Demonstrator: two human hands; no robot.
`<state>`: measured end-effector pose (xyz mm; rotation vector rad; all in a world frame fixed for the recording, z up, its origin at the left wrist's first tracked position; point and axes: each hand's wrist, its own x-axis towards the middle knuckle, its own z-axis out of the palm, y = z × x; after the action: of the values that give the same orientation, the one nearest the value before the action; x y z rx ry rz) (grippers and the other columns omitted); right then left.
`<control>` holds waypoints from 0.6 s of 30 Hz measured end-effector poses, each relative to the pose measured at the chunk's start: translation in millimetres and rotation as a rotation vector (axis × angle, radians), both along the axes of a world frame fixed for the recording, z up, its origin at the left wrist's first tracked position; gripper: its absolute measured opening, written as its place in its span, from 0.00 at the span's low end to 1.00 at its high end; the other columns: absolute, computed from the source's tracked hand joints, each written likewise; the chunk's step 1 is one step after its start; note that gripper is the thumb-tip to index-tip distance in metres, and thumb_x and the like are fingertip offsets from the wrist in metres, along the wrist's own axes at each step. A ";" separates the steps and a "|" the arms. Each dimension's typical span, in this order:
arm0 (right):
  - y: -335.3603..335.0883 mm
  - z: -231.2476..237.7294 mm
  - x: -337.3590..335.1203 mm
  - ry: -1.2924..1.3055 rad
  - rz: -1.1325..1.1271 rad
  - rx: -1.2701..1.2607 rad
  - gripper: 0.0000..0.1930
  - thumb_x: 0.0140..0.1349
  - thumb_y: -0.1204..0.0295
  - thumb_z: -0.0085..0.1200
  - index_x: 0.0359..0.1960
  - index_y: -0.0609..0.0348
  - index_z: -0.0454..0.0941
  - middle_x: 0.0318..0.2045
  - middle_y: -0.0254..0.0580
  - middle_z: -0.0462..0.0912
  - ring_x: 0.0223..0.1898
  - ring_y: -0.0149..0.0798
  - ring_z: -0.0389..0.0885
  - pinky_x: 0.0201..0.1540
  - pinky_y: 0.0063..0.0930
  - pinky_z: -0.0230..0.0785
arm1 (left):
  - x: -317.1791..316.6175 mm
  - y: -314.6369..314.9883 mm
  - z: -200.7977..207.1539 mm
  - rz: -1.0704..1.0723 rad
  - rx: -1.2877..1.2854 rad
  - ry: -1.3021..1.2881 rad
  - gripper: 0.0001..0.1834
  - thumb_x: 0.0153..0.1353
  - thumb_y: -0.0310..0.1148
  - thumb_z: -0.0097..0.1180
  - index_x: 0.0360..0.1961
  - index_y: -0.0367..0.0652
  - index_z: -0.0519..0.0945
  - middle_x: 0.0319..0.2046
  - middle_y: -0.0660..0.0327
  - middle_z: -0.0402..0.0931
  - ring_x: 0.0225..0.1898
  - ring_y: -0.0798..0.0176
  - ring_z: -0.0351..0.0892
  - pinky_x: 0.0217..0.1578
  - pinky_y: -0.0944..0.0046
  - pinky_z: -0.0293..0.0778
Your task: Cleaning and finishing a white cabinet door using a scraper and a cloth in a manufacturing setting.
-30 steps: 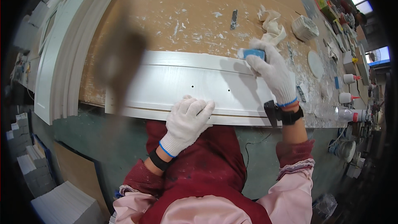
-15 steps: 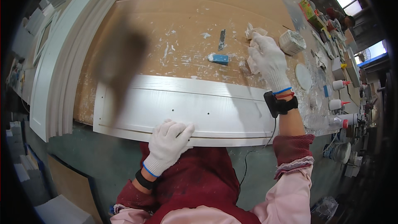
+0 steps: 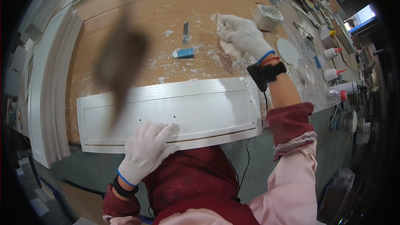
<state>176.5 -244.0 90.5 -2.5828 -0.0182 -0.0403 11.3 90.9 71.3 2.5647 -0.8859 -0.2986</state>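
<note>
A long white panel [image 3: 200,110] with a recessed middle and small dark holes lies along the table's front edge. My left hand [image 3: 146,148], in a white knitted glove, rests on its front edge with the fingers laid out over the surface. Beyond the panel's right end, my right hand [image 3: 243,35], gloved too, is closed on a crumpled cream cloth [image 3: 230,49] over the cardboard-covered table. Left of the cloth are a blue block [image 3: 185,53] with a whitish end and a thin dark metal blade [image 3: 186,32].
Right of my right hand stand a white-smeared tub [image 3: 266,18] and a round white lid [image 3: 287,51]. Red-tipped glue bottles [image 3: 332,74] and a clear red-capped bottle [image 3: 331,93] line the right side. Stacked white panels [image 3: 43,87] stand at left. A dark blur [image 3: 121,54] covers part of the view.
My view has shifted, so the table things appear further left. My right hand has drawn the cloth up off its earlier spot, holding it more plainly. My left hand still rests on the panel.
</note>
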 end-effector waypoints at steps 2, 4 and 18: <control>-24.6 18.3 -25.4 -0.134 -0.027 0.118 0.20 0.59 0.61 0.60 0.52 0.52 0.79 0.41 0.49 0.85 0.43 0.44 0.85 0.46 0.35 0.75 | 11.0 -16.0 5.6 -0.137 -0.053 -0.177 0.25 0.51 0.42 0.67 0.50 0.48 0.77 0.40 0.62 0.76 0.44 0.56 0.75 0.47 0.57 0.71; -9.3 58.2 -78.5 -0.099 -0.171 0.109 0.19 0.59 0.60 0.60 0.50 0.56 0.79 0.37 0.48 0.85 0.40 0.39 0.84 0.41 0.31 0.75 | 21.8 -28.9 2.2 -0.173 -0.051 -0.213 0.25 0.51 0.42 0.67 0.50 0.47 0.77 0.40 0.62 0.76 0.45 0.56 0.75 0.47 0.57 0.71; -30.8 -20.5 -244.6 -0.372 -0.299 0.229 0.14 0.55 0.82 0.57 0.44 0.60 0.81 0.30 0.41 0.79 0.32 0.35 0.79 0.36 0.30 0.72 | 99.0 -170.9 -38.3 -0.154 0.032 -0.139 0.33 0.50 0.45 0.67 0.56 0.41 0.74 0.44 0.52 0.74 0.49 0.49 0.74 0.50 0.52 0.73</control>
<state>-68.2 -274.8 70.0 -2.2945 0.2217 -0.5965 110.3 -80.0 33.0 2.5761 -1.1412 -0.1808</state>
